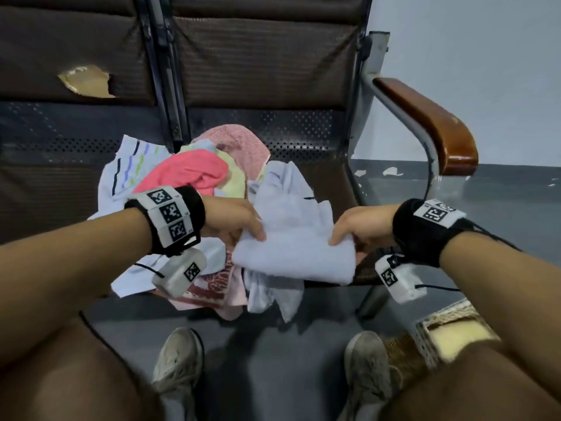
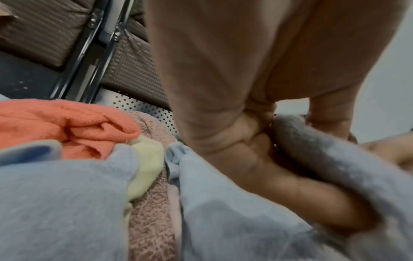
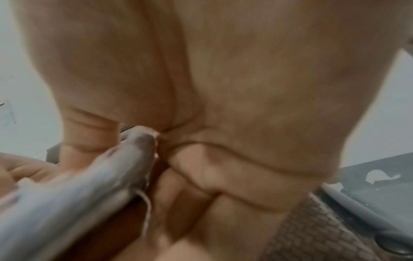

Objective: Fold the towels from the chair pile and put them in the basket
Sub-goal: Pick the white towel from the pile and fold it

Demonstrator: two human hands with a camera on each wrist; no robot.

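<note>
We hold a light blue towel (image 1: 291, 253) between our two hands, just above the front edge of the chair seat (image 1: 331, 189). It is already folded into a thick, short bundle. Our left hand (image 1: 233, 220) grips its left end, with the thumb on top and the fingers (image 2: 297, 190) curled under the cloth. Our right hand (image 1: 361, 223) pinches the right end, fingers (image 3: 214, 169) closed tight on the folded edge.

Behind the towel sits the chair pile (image 1: 194, 174): a coral towel (image 1: 185, 171), a pink towel (image 1: 239, 144), a yellow cloth (image 1: 236, 180), a white striped cloth (image 1: 133, 165) and more blue cloth. Some of it hangs over the front of the seat, down toward the floor (image 1: 267, 347).

The basket (image 1: 437, 341) stands on the floor at our lower right, beside our right shoe (image 1: 367, 369). It looks like a folded pale yellow cloth already lies inside, but our right arm hides part of it, so we are not sure.

What could go wrong? The towel is soft and floppy. If one hand lets go too early, the fold may fall open and we would have to start again. The bundle lies right on top of loose cloth, so lifting it may drag another piece off the seat. The pieces hanging over the edge could slide down on their own too. The basket is low and off to the side, so we must swing the towel past the chair leg (image 1: 373, 299) and our own knee. If we drop it from too high, it may land crooked or catch on the rim.
</note>
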